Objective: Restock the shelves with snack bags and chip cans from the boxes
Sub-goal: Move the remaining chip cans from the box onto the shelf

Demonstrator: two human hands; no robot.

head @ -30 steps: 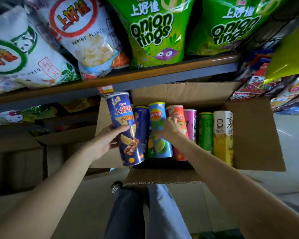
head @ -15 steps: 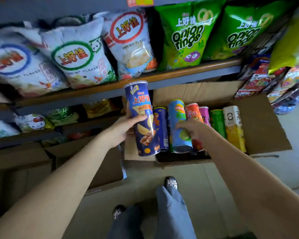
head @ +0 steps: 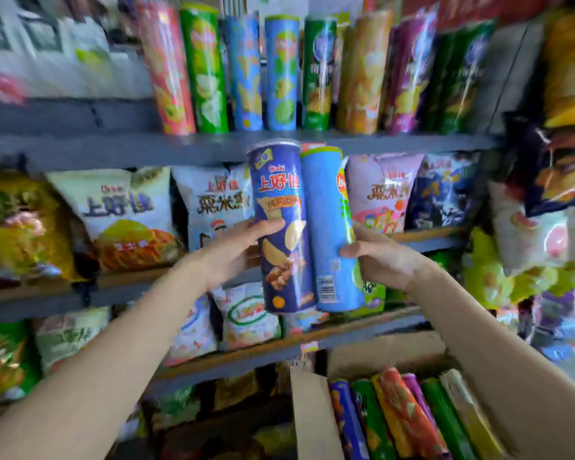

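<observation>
Left hand (head: 233, 254) wrapped round the dark blue can (head: 281, 227), right hand (head: 382, 257) gripping the light blue can (head: 329, 227), side by side and touching. Above both hands, top shelf (head: 213, 147) partly lined with cans. Below the right hand, box (head: 316, 413) far from emptied; plenty left.

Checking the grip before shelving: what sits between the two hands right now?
In the head view, two chip cans stand side by side between them: the left hand holds the dark blue can, the right hand the light blue can. The cans touch.
</observation>
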